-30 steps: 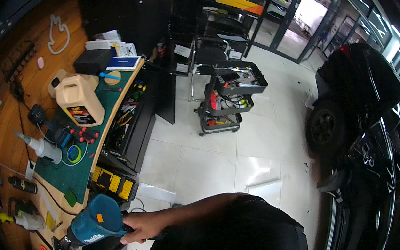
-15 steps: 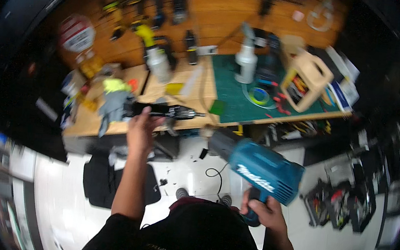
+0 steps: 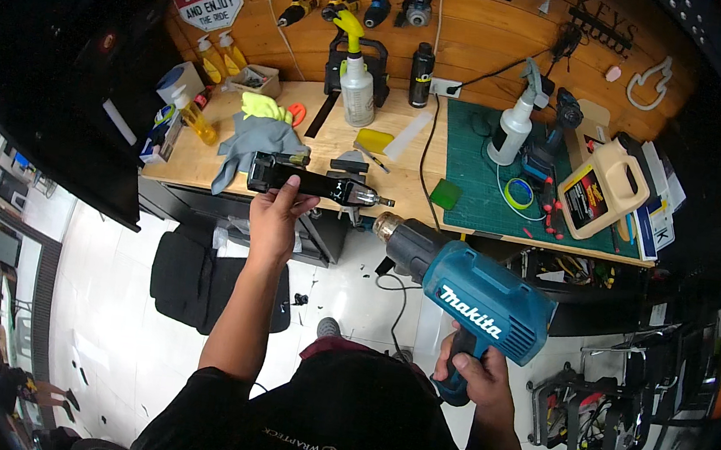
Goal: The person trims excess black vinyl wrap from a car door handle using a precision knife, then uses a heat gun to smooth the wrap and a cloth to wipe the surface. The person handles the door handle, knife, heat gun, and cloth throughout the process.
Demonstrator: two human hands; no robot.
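Note:
My left hand [image 3: 275, 225] grips a long black tool [image 3: 316, 184] with a slim metal tip, thumb on top, above the front edge of the bench. In my right hand [image 3: 475, 373] is a teal heat gun [image 3: 483, 295], held by its handle with my fingers wrapped round it. Its black barrel and metal nozzle [image 3: 387, 226] point up and left, and the nozzle is just below the tool's tip, apart from it. A grey cloth [image 3: 256, 148] lies behind the black tool, with a yellow-green glove-like cloth [image 3: 265, 108] on it.
On the wooden bench [image 3: 207, 176] stand a spray bottle with a yellow head [image 3: 357, 88] and a black bottle [image 3: 421, 75]. A green cutting mat [image 3: 469, 192] carries another spray bottle [image 3: 511, 131] and a beige jug [image 3: 603, 187]. A cord [image 3: 400, 304] hangs by my feet.
The view has turned, so the bench sits further right and looks sharper. Both hands keep hold of their tools, and the black tool has shifted slightly right in the picture.

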